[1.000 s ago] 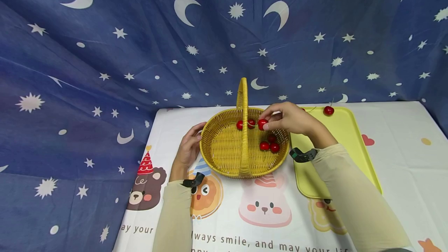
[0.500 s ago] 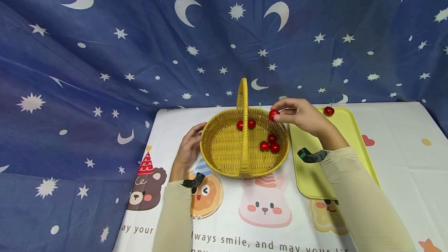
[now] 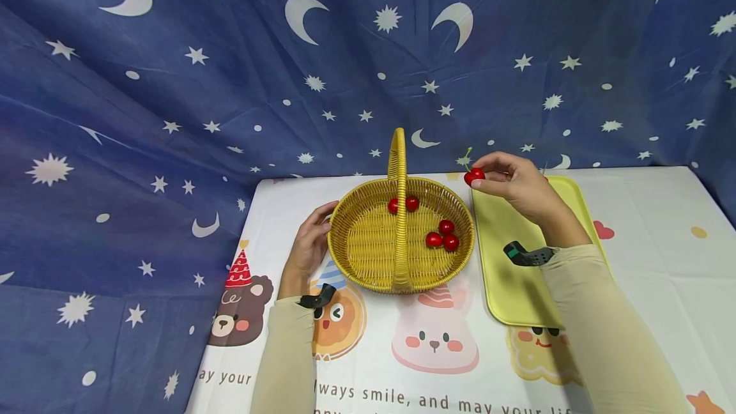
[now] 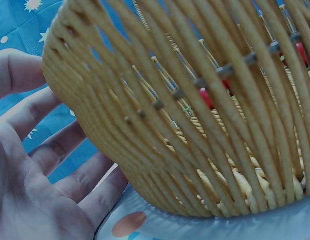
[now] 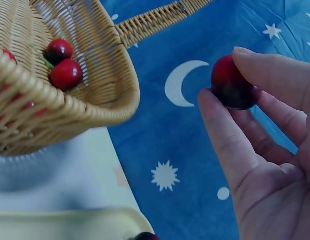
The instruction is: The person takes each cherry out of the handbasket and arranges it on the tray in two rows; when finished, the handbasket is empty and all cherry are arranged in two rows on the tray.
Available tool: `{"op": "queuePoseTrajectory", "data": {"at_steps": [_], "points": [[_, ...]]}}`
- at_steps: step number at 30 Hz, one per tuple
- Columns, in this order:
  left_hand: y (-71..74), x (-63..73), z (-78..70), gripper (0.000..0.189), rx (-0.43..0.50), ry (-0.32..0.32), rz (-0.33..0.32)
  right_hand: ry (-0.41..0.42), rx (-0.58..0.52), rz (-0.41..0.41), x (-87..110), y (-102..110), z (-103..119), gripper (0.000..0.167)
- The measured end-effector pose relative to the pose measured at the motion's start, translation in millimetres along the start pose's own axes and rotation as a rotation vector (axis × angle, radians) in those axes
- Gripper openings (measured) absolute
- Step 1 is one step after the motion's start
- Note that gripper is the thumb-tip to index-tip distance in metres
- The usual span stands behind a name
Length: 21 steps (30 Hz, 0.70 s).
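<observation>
**Cherry pinched in your right hand, well clear of the basket**

Your right hand [image 3: 517,187] pinches one held cherry [image 3: 473,176] between thumb and fingertips. The cherry is up in the air, its green-tipped stem pointing upward, just off the far left corner of the yellow tray [image 3: 506,286] as the head view shows it. Your left hand [image 3: 309,241] has its fingers spread and relaxed, resting against the outer left wall of the woven basket [image 3: 368,241] without gripping it.

The basket sits upright between your hands, its tall handle [image 3: 400,229] arching over the middle from the near side to the far side. Inside lie five cherries: two cherries [image 3: 412,203] toward the far wall, on either side of the handle, and three cherries [image 3: 450,243] touching in a cluster to the right.

The tray lies just right of the basket, partly under your right forearm. Another cherry [image 5: 146,236] shows at the bottom edge of the right wrist view; your hand nearly hides it in the head view.

Beneath everything spreads a white tablecloth [image 3: 661,260] printed with cartoon animals and lettering; behind hangs a blue curtain [image 3: 356,50] of moons and stars.
</observation>
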State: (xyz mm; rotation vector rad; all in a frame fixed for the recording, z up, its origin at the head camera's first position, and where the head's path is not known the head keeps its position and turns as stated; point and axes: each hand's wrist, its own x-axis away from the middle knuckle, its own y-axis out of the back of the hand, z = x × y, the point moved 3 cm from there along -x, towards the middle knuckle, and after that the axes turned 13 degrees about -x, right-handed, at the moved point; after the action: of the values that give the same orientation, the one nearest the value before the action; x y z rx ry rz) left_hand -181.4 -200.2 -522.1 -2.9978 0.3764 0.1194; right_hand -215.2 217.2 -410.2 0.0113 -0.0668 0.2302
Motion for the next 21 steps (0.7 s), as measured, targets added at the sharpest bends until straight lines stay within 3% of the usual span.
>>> {"op": "queuePoseTrajectory", "data": {"at_steps": [10,17,21], "points": [[-1.0,-0.1,-0.4,0.051,0.001,-0.004,-0.006,0.02,-0.045,-0.105,2.7,17.7,-11.7,0.036],[-0.9,-0.2,-0.2,0.051,0.006,0.006,-0.01,0.016,-0.041,-0.144,5.4,27.7,-23.7,0.044],[-0.4,-0.3,0.1,0.052,0.012,0.006,-0.006,0.027,-0.094,-0.155,6.3,31.2,-29.6,0.039]]}}
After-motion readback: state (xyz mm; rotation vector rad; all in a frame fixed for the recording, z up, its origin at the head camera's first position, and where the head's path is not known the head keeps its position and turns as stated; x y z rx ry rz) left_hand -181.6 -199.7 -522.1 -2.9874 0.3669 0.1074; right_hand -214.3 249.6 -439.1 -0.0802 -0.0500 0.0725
